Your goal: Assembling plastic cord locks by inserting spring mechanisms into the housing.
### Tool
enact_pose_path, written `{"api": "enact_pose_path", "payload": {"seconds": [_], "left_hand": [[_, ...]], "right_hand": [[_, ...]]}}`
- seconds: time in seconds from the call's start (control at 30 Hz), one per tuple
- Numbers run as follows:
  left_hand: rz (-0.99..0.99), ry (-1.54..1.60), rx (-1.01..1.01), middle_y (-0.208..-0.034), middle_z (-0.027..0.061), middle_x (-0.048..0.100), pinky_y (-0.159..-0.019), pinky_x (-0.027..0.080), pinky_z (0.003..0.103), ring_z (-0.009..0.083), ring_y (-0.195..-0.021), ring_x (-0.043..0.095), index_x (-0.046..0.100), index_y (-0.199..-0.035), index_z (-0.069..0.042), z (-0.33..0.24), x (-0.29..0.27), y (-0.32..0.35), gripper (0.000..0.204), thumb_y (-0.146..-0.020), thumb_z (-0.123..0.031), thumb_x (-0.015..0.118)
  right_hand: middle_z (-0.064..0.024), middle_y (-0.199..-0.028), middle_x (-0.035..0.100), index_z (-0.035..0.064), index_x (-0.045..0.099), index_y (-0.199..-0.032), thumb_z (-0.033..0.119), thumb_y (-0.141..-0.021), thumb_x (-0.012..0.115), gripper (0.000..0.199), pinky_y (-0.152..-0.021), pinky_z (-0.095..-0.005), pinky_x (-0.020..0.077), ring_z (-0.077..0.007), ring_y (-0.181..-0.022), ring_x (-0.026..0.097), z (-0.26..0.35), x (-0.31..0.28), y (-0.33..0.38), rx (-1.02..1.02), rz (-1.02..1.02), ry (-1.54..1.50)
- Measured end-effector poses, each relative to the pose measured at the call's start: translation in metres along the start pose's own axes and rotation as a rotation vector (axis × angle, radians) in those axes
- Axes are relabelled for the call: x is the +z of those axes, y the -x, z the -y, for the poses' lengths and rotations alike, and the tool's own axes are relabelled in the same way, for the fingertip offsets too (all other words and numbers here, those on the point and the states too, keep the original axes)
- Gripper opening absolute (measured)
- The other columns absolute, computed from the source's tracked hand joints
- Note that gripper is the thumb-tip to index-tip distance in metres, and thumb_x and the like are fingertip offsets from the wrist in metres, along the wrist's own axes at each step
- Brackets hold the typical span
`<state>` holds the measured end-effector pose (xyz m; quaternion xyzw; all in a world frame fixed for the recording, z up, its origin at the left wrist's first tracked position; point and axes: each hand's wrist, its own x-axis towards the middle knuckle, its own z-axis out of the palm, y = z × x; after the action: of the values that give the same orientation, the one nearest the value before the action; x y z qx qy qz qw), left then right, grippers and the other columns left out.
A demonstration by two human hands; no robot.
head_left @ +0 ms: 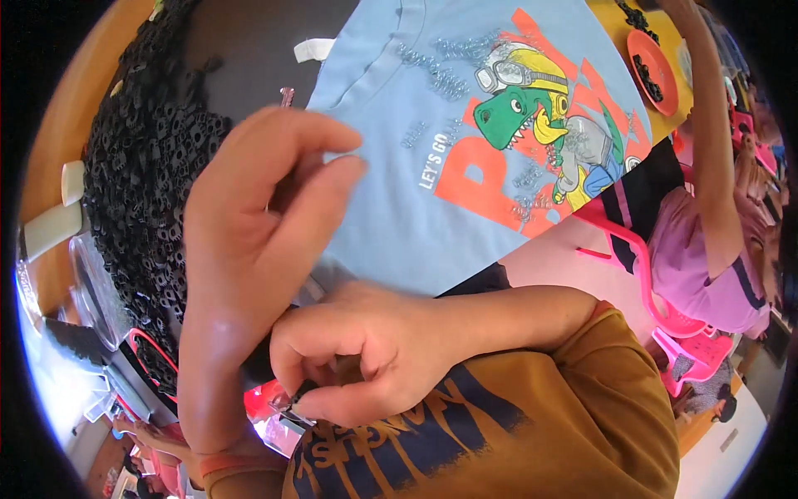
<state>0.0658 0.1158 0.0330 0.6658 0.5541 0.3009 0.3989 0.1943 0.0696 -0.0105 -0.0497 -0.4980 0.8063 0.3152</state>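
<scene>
Left hand (253, 195) curled, grip unclear, overlapping blue cloth (391, 216), right hand (370, 358) pinching dark piece (306, 388), heaped black parts (133, 191)

So, 2 bare hands in view, both curled up. Left forearm (208, 374) runs pretty much straight up from the bottom left, with the left hand (266, 191) sitting higher than the right. Its index finger (307, 129) arches over toward the thumb (307, 216), tips close with a small gap showing; can't really see what the other fingers are doing. Right forearm (507, 320) comes in sideways across the front of the body, elbow bent. Right hand (366, 358) is lower, fingers tucked in, thumb out straight in a pinch, knuckles right beside the left wrist (220, 312).
</scene>
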Motion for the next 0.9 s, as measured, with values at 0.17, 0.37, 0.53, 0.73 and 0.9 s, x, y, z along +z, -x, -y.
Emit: {"api": "enact_pose_path", "payload": {"seconds": [0.17,0.37,0.53,0.73,0.9], "left_hand": [[0.120,-0.347,0.286,-0.077,0.0024,0.050,-0.055,0.037,0.022,0.0112,-0.063,0.047,0.062,-0.092,-0.006,0.006,0.011,-0.023,0.018,-0.075,-0.003,0.069],[0.091,-0.536,0.331,-0.076,0.0094,0.053,-0.056,0.044,0.030,0.0222,-0.063,0.054,0.060,-0.088,-0.005,0.002,0.025,-0.028,0.016,-0.076,-0.008,0.070],[0.046,-0.549,0.359,-0.074,0.0094,0.052,-0.057,0.045,0.040,0.0302,-0.069,0.056,0.052,-0.081,-0.006,0.010,0.026,-0.027,0.014,-0.075,-0.009,0.065],[-0.133,-0.235,0.058,-0.073,-0.0017,0.049,-0.061,0.038,0.019,0.0059,-0.067,0.047,0.057,-0.085,-0.003,0.002,-0.021,0.010,0.006,-0.081,0.001,0.060],[-0.188,0.052,-0.165,-0.071,0.0012,0.052,-0.053,0.035,0.021,0.0071,-0.061,0.046,0.058,-0.077,0.000,0.000,-0.053,0.075,0.005,-0.073,0.003,0.059]], "right_hand": [[-0.0019,-0.065,0.059,0.0037,0.055,-0.088,0.004,-0.081,0.064,0.012,-0.046,-0.0234,0.0411,-0.0086,-0.054,0.057,0.001,0.000,-0.001,-0.001,0.069,-0.101],[-0.0017,-0.068,0.060,0.0028,0.054,-0.089,0.002,-0.082,0.063,0.012,-0.046,-0.0229,0.0412,-0.0068,-0.055,0.057,0.002,-0.001,-0.001,-0.048,0.063,-0.128],[-0.0024,-0.078,0.061,0.0016,0.054,-0.095,-0.002,-0.085,0.061,0.013,-0.055,-0.0219,0.0442,-0.0064,-0.065,0.059,0.001,0.001,-0.001,0.040,0.055,-0.313],[-0.0101,-0.083,0.062,0.0011,0.051,-0.101,0.002,-0.088,0.057,0.014,-0.064,-0.0248,0.0500,-0.0145,-0.072,0.064,0.021,0.001,-0.002,0.226,-0.244,-0.641],[-0.0044,-0.081,0.061,0.0027,0.051,-0.104,0.009,-0.096,0.052,0.011,-0.064,-0.0236,0.0473,-0.0106,-0.070,0.060,-0.003,0.000,-0.013,-0.018,-0.308,-0.674]]}}
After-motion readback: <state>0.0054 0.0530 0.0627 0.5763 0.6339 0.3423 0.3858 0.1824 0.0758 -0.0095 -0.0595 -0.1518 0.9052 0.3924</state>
